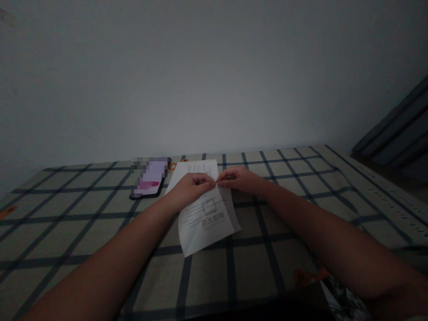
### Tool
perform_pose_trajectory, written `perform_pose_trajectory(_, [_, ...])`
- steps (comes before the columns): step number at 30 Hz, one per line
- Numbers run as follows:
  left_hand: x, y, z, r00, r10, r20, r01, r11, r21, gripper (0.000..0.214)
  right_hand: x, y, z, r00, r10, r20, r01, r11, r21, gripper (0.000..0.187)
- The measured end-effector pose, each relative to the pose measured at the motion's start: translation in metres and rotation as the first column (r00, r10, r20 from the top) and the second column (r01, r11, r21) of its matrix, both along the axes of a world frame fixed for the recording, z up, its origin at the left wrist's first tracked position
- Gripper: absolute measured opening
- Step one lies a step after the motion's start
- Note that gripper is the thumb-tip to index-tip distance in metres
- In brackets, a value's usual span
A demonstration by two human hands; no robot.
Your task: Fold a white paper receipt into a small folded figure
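Observation:
A white printed sheet of paper [205, 223] lies on the checked cloth [83, 227], partly lifted or creased near its middle. My left hand [190, 187] is curled, its fingertips pinching the paper at the crease. My right hand [237, 178] pinches the same spot from the other side, so the fingertips of both hands almost touch. Both forearms reach in from the bottom of the view.
A phone [150, 178] with a lit screen lies on the cloth just left of the paper. A plain pale wall [214, 76] rises behind the surface. Dark fabric or furniture [397, 133] stands at the far right. The scene is dim.

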State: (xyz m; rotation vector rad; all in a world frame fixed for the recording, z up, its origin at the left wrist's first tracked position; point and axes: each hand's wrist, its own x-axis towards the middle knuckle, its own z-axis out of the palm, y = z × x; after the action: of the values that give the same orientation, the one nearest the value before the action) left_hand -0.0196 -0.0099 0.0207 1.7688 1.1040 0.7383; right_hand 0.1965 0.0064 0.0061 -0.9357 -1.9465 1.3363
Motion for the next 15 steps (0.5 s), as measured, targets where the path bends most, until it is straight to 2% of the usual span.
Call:
perform_pose_trajectory(9, [-0.0001, 0.0012, -0.0009, 1.0, -0.015, 0.008, 0.015, 1.0, -0.008, 0.019, 0.0015, 0.0005, 0.0037, 0.998, -0.012, 0.069, 0.01, 1.0, 0.027, 0.023])
perform_pose_trajectory(15, [0.0005, 0.0007, -0.0011, 1.0, -0.007, 0.009, 0.007, 1.0, -0.003, 0.018, 0.0013, -0.0005, 0.0033, 0.998, -0.008, 0.061, 0.008, 1.0, 0.0, 0.022])
